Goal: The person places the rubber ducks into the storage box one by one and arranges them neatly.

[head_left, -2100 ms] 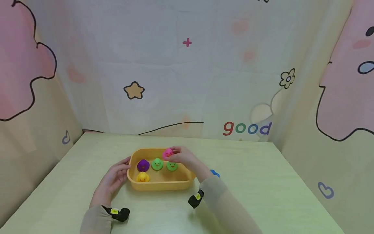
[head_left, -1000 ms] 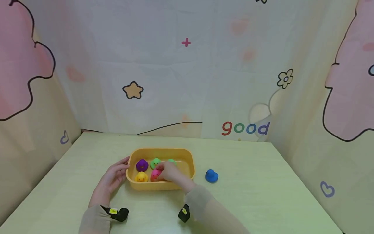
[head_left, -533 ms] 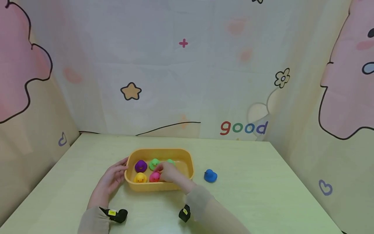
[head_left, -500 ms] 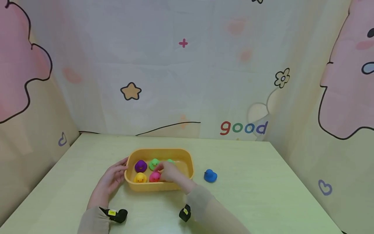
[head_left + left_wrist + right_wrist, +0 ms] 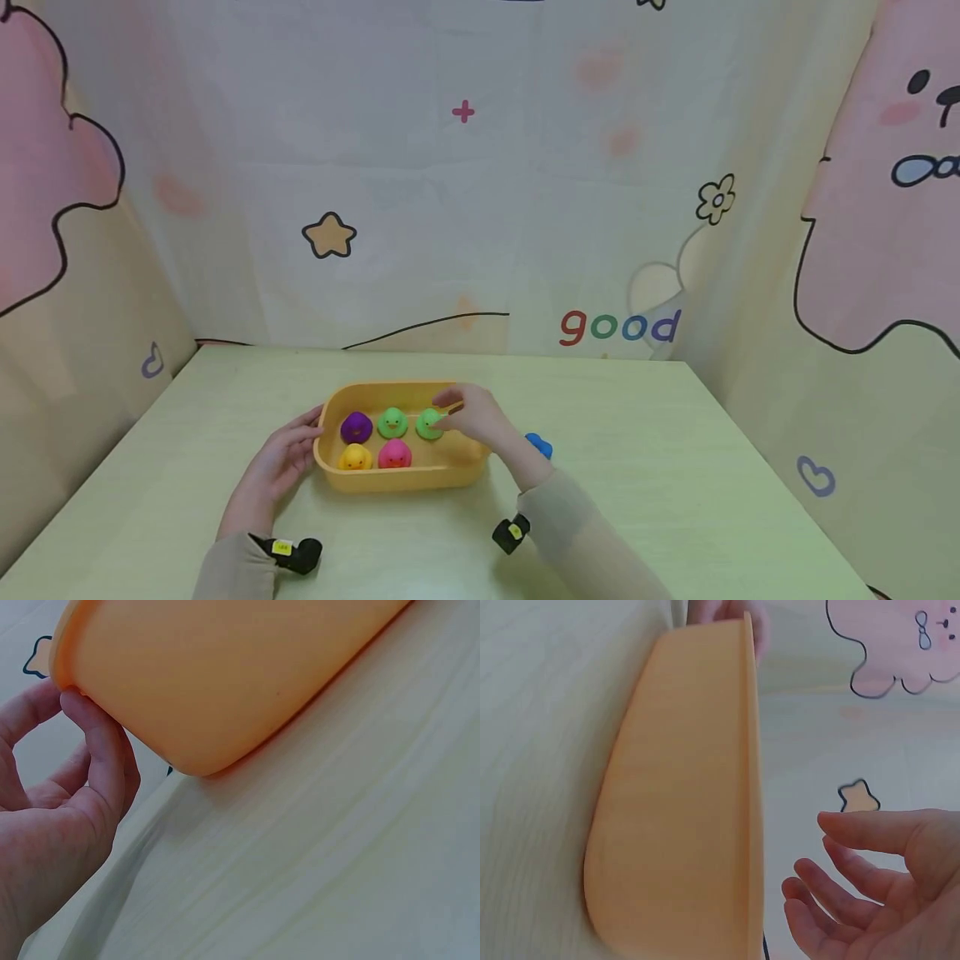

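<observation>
A yellow-orange plastic bin (image 5: 405,480) stands on the table with several toy ducks inside. Purple (image 5: 356,427), green (image 5: 392,422) and another green duck (image 5: 429,424) form the back row; a yellow duck (image 5: 356,457) and a pink duck (image 5: 395,455) sit in front. My left hand (image 5: 287,457) pinches the bin's left rim, thumb and fingertips at its edge in the left wrist view. Above the bin's right part hovers my right hand (image 5: 477,414), fingers loosely bent and holding nothing; in the head view its fingertips overlap the right green duck.
A blue duck (image 5: 538,446) lies on the table right of the bin, partly hidden behind the right wrist. The pale table (image 5: 660,500) is enclosed by printed cloth (image 5: 405,250) at the back and sides.
My right hand brought the pink duck down into the bin's front row beside the yellow one, let go, and rose up and to the right. My left hand stayed at the rim.
</observation>
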Demonstrator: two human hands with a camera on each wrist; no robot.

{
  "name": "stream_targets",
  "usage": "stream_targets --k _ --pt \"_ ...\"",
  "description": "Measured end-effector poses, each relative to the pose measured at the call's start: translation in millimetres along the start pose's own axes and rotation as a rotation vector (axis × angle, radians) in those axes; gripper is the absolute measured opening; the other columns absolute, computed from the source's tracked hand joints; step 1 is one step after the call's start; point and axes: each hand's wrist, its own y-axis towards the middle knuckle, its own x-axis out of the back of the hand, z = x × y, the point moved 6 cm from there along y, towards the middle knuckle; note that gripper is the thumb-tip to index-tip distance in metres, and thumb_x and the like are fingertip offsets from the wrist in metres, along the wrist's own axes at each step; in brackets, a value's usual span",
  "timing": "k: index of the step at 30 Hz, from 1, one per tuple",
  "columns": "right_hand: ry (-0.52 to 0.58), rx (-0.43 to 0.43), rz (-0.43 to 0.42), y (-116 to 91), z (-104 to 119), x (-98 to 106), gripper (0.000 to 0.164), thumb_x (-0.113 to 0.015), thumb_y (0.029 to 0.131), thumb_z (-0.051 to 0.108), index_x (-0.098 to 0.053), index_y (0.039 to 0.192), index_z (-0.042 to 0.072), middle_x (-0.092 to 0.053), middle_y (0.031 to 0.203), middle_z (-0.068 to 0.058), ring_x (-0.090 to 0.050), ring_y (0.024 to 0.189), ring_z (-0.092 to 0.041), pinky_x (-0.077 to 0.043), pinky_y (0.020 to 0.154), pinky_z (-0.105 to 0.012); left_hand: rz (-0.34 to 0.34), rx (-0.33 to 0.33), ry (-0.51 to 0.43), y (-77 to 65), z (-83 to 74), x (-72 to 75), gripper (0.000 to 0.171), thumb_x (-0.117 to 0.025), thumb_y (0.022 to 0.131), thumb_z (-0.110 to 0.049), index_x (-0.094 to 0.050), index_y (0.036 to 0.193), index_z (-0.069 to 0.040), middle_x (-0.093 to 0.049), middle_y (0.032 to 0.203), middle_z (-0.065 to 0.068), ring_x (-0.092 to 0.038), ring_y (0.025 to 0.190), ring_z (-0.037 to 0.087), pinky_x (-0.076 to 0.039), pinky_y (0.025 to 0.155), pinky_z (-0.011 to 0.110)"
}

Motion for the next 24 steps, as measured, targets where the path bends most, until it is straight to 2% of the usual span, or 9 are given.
stream_targets --k 4,9,12,16,18,24 --pt "0.031 -0.009 -0.089 -4 -16 26 0.029 -0.071 0.084 0.005 -0.067 0.112 -0.001 -0.067 0.117 -0.018 -0.065 0.102 -0.031 -0.056 0.088 -0.04 -0.011 -0.003 0.005 -0.9 -1.0 0.1 0.061 -0.044 0.1 -0.003 -0.017 0.154 -0.002 -0.062 0.111 -0.016 -0.061 0.102 0.001 -0.051 0.088 0.017" --pt "0.022 -0.068 -0.181 -11 -47 55 0.027 -0.071 0.086 0.009 -0.068 0.112 0.001 -0.068 0.115 -0.014 -0.065 0.103 -0.031 -0.057 0.088 -0.041 -0.008 0.001 -0.002 -1.5 -0.8 0.2 0.062 -0.044 0.1 -0.003 -0.016 0.155 -0.002 -0.062 0.112 -0.016 -0.061 0.103 0.002 -0.051 0.089 0.017" --pt "0.025 -0.119 -0.208 -17 -67 67 0.027 -0.07 0.088 0.011 -0.067 0.113 0.001 -0.068 0.116 -0.016 -0.064 0.104 -0.032 -0.056 0.09 -0.041 0.001 -0.006 -0.016 -1.7 0.0 0.3 0.055 -0.045 0.099 -0.002 -0.028 0.151 -0.008 -0.062 0.112 -0.015 -0.062 0.102 0.003 -0.052 0.089 0.018" --pt "0.029 -0.176 -0.209 -26 -88 77 0.03 -0.069 0.088 0.011 -0.065 0.116 -0.001 -0.065 0.119 -0.02 -0.063 0.106 -0.033 -0.055 0.093 -0.042 0.02 -0.017 -0.042 -2.2 0.2 0.6 0.037 -0.046 0.098 -0.001 -0.05 0.131 -0.019 -0.063 0.113 -0.014 -0.062 0.102 0.003 -0.052 0.089 0.018" --pt "0.014 -0.192 -0.198 -29 -95 79 0.033 -0.069 0.088 0.01 -0.064 0.117 -0.003 -0.064 0.12 -0.021 -0.063 0.106 -0.033 -0.054 0.093 -0.043 0.029 -0.025 -0.049 -2.6 -0.2 0.5 0.034 -0.046 0.098 0.0 -0.053 0.125 -0.021 -0.063 0.113 -0.015 -0.063 0.102 0.003 -0.052 0.089 0.018" --pt "-0.025 -0.243 -0.171 -35 -110 80 0.038 -0.072 0.085 0.01 -0.062 0.119 -0.003 -0.063 0.121 -0.019 -0.061 0.108 -0.032 -0.052 0.095 -0.045 0.037 -0.024 -0.053 -3.5 -0.4 -2.3 0.033 -0.045 0.098 -0.001 -0.053 0.122 -0.021 -0.065 0.112 -0.016 -0.063 0.103 0.003 -0.052 0.088 0.018"
